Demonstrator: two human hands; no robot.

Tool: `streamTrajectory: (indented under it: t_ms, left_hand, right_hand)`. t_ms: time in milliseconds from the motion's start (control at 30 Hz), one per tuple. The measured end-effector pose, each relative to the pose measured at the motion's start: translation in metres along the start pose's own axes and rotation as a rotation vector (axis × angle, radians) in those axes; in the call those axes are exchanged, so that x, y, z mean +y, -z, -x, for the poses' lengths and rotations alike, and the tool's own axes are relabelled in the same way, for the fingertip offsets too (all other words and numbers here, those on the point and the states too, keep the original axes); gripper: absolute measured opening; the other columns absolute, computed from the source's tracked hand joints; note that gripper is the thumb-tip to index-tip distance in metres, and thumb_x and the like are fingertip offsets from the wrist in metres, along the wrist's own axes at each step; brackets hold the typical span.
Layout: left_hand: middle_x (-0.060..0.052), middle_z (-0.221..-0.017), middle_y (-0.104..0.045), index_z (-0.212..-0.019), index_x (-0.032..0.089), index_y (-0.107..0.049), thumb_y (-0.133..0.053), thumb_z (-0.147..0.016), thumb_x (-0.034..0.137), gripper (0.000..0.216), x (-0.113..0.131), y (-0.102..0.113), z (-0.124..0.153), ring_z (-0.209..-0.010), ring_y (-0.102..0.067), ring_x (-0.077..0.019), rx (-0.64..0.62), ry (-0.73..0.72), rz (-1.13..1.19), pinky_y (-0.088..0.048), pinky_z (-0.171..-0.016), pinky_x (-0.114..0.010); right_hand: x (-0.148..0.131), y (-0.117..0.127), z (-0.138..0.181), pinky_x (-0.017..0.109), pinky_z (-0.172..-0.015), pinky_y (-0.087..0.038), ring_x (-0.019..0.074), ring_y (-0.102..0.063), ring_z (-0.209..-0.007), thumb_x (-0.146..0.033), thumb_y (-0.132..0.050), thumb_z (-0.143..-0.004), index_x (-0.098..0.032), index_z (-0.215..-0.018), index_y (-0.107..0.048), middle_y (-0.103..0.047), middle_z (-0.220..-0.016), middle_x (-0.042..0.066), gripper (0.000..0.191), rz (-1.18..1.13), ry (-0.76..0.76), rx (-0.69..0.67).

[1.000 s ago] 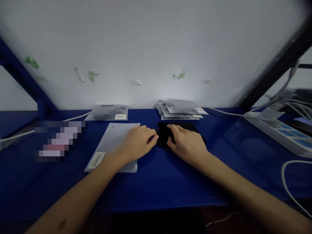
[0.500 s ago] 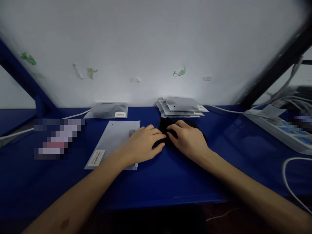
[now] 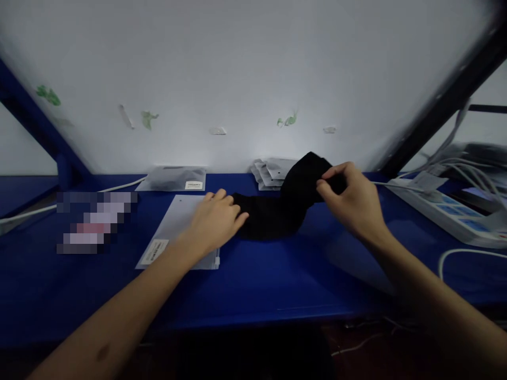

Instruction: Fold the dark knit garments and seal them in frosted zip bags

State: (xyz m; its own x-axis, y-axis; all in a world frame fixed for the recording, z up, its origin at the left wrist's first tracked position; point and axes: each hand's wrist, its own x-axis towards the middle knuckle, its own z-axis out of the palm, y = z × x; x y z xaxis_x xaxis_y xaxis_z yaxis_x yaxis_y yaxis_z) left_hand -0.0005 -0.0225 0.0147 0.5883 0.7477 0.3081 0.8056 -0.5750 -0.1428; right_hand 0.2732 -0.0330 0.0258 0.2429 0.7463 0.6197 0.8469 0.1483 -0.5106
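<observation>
A black cloth piece [image 3: 269,216] lies across the middle of the blue table, its right part lifted off the surface; its exact kind does not show. My right hand [image 3: 350,198] pinches the raised right end between thumb and fingers. At the other end my left hand [image 3: 217,216] is closed on the cloth's left edge, fingers curled and partly hidden. Beneath my left hand and forearm lies a flat frosted zip bag [image 3: 174,224] with a white barcode label near its lower left corner.
Along the wall are a filled frosted bag [image 3: 172,178] and a stack of similar bags [image 3: 267,174], partly behind the cloth. A power strip [image 3: 447,211] with cables stands on the right. A pixelated item [image 3: 97,219] lies left. The table's front edge [image 3: 277,314] is near.
My hands have moved apart. The right hand went up and right, lifting and unfolding the black cloth; the left shifted left. The cloth now spans the gap between them.
</observation>
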Motion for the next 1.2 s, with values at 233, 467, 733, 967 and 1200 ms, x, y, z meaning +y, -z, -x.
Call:
streamTrajectory:
  t_ms: [233,467,733,967,1200]
  left_hand:
    - [-0.014,-0.087,-0.068,-0.073,0.016,-0.071,-0.044,-0.097,0.036,0.042,-0.031,0.002,-0.001,-0.106,-0.054,-0.0347,-0.044,0.248,-0.145,-0.041,-0.091,-0.047]
    - [-0.007,-0.096,-0.066,-0.093,0.018,-0.067,-0.044,-0.098,0.036,0.030,-0.029,-0.005,-0.005,-0.097,-0.055,-0.0259,0.003,0.052,0.038,-0.043,-0.089,-0.040]
    - [-0.008,-0.101,-0.067,-0.101,0.017,-0.066,-0.043,-0.099,0.036,0.030,-0.036,-0.014,-0.001,-0.099,-0.056,-0.0264,-0.085,0.054,0.045,-0.043,-0.086,-0.040]
    - [-0.009,-0.100,-0.067,-0.100,0.018,-0.065,-0.044,-0.098,0.035,0.027,-0.035,-0.010,-0.002,-0.098,-0.058,-0.0258,-0.100,0.087,0.044,-0.043,-0.085,-0.040]
    - [-0.008,-0.096,-0.065,-0.096,0.018,-0.064,-0.045,-0.097,0.033,0.024,-0.036,-0.011,-0.003,-0.093,-0.058,-0.0248,-0.108,0.061,0.081,-0.044,-0.081,-0.038]
  right_hand:
    - [0.075,0.005,0.008,0.035,-0.069,-0.045,0.0230,-0.062,-0.075,-0.038,-0.061,-0.078,-0.022,-0.081,-0.062,-0.066,-0.081,0.006,0.016,0.193,-0.048,-0.290]
    - [0.063,-0.007,0.005,0.039,-0.081,-0.049,0.0259,-0.064,-0.088,-0.036,-0.055,-0.086,-0.023,-0.087,-0.066,-0.068,-0.095,0.009,0.018,0.159,0.244,-0.212]
    - [0.047,-0.059,-0.018,0.036,-0.081,-0.048,0.0242,-0.064,-0.092,-0.032,-0.051,-0.091,-0.022,-0.093,-0.067,-0.070,-0.099,0.008,0.020,0.240,0.397,-0.508]
    - [0.068,-0.061,-0.014,0.037,-0.081,-0.050,0.0236,-0.064,-0.089,-0.034,-0.051,-0.091,-0.021,-0.095,-0.066,-0.069,-0.098,0.008,0.021,0.156,0.380,-0.434]
    - [0.066,-0.050,-0.014,0.036,-0.077,-0.051,0.0219,-0.065,-0.081,-0.033,-0.054,-0.088,-0.021,-0.094,-0.066,-0.070,-0.092,0.007,0.019,0.062,0.316,-0.458]
